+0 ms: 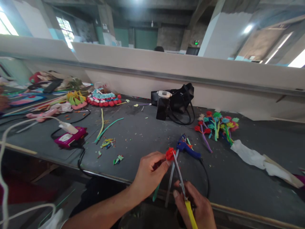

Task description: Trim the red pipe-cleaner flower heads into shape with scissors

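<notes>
My left hand (149,173) pinches a small red pipe-cleaner flower (170,154), whose teal stem (156,192) hangs down below the fingers. My right hand (196,206) is closed around yellow-handled scissors (183,187), their metal blades pointing up at the red flower head. Both hands hover over the near edge of the dark grey table (143,133). A blue glue gun (187,148) lies just behind the flower, its black cord running toward me.
A bunch of finished coloured flowers (218,125) lies to the right, with white cloth (252,157) beyond. A black bag (178,100) stands at the back. A pink device (69,138) with cords, loose stems (105,125), scraps and craft pieces (103,98) fill the left.
</notes>
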`<state>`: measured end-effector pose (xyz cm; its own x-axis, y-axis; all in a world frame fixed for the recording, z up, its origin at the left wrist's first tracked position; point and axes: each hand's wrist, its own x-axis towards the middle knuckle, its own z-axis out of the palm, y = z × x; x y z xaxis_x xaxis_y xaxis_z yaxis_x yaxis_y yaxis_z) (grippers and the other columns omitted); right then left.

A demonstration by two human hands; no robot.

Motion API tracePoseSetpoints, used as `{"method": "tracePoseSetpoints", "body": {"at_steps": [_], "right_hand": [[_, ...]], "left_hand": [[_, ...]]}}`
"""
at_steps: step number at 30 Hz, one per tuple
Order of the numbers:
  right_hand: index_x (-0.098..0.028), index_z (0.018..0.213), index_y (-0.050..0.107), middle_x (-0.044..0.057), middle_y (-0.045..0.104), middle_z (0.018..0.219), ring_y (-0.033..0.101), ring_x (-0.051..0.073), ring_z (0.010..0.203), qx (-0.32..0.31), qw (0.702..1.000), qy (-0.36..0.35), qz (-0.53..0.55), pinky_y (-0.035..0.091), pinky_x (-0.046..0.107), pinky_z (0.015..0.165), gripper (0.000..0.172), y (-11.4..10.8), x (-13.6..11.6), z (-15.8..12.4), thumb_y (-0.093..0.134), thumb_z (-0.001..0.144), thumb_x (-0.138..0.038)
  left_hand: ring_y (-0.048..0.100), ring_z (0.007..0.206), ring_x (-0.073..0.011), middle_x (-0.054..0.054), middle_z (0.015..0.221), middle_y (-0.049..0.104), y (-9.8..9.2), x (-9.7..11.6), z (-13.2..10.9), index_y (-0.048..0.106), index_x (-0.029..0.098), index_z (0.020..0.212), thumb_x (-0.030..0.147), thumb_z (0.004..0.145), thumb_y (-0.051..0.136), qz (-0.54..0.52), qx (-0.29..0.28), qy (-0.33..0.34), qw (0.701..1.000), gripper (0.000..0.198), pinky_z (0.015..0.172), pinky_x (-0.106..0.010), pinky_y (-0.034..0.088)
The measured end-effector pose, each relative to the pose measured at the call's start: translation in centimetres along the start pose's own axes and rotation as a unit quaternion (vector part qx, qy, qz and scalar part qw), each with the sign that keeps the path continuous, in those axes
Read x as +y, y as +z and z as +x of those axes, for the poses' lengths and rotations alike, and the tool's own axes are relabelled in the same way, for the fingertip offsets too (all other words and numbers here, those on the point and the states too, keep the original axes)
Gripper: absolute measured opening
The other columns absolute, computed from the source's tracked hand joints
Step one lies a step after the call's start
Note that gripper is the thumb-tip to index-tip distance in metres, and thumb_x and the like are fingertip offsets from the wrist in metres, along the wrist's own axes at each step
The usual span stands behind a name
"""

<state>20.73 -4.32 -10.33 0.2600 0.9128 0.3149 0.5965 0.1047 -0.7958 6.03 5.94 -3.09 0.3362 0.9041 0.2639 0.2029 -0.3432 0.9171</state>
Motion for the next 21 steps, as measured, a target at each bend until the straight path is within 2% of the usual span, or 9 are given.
{"method": "tracePoseSetpoints", "body": {"at_steps": [9,16,21], "right_hand": [[-0.02,0.09,0.067,0.0,0.068,0.067,0.059,0.012,0.052,0.019,0.999,-0.005,0.027,0.047,0.019,0.055,0.03,0.3,-0.1,-0.1,0.054,0.093,-0.046],[-0.021,0.088,0.068,-0.001,0.069,0.07,0.065,0.013,0.059,0.021,0.999,0.027,0.041,0.048,0.019,0.058,0.03,0.7,-0.4,-0.5,0.054,0.093,-0.047],[-0.021,0.086,0.068,-0.001,0.067,0.068,0.061,0.013,0.055,0.028,0.997,0.035,0.059,0.048,0.019,0.057,0.034,0.9,-1.2,-0.3,0.054,0.093,-0.051]], "left_hand": [[0.046,0.06,-0.0125,0.0,0.065,0.055,0.1,0.1,-0.2,0.073,0.015,0.076,0.032,0.09,0.06,0.004,-0.013,-0.013,1.0,0.026,0.054,-0.022,0.032],[0.047,0.062,-0.0128,-0.001,0.067,0.057,0.3,-0.2,-0.3,0.073,0.014,0.077,0.033,0.089,0.061,0.004,-0.017,-0.021,1.0,0.025,0.056,-0.023,0.033],[0.046,0.062,-0.0126,0.0,0.066,0.054,0.4,-0.3,-0.4,0.071,0.014,0.074,0.033,0.089,0.06,-0.017,-0.019,-0.036,0.999,0.026,0.055,-0.022,0.033]]}}
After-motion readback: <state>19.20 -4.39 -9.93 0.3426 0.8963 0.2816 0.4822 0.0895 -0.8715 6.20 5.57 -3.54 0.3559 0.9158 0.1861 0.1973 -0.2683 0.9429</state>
